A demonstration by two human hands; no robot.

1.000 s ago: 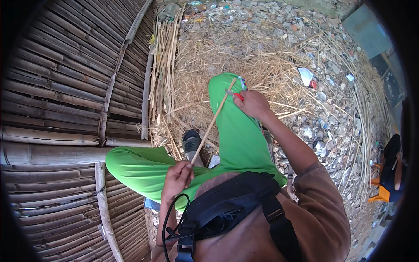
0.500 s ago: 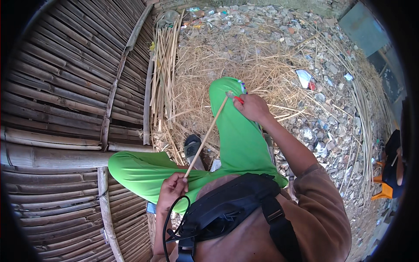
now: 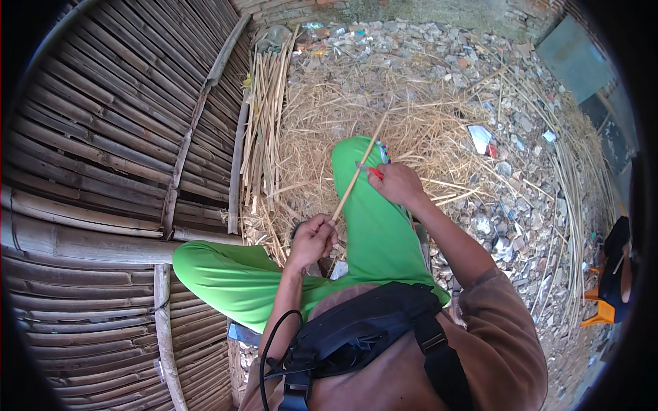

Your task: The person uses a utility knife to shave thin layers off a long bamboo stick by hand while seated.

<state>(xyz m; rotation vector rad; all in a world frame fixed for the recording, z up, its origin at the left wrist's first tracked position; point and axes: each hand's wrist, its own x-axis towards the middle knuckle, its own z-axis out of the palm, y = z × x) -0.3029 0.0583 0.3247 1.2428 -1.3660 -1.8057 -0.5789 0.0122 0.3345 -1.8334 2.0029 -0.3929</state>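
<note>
My left hand is closed around the lower end of a thin bamboo strip, which slants up and away to the right over my green-trousered knee. My right hand rests by that knee, gripping a small knife with a red handle. Its short blade touches the strip, or lies right against it, some way below the far tip. The fingers of the right hand hide most of the handle.
A slatted bamboo wall stands close on my left. Beside it lies a bundle of bamboo strips. Straw-like shavings and rubble cover the ground. At far right, another person is near an orange stool.
My left hand has moved up and forward, pushing the strip farther past the blade, so more of it sticks out beyond the knife. The right hand stays near the knee.
</note>
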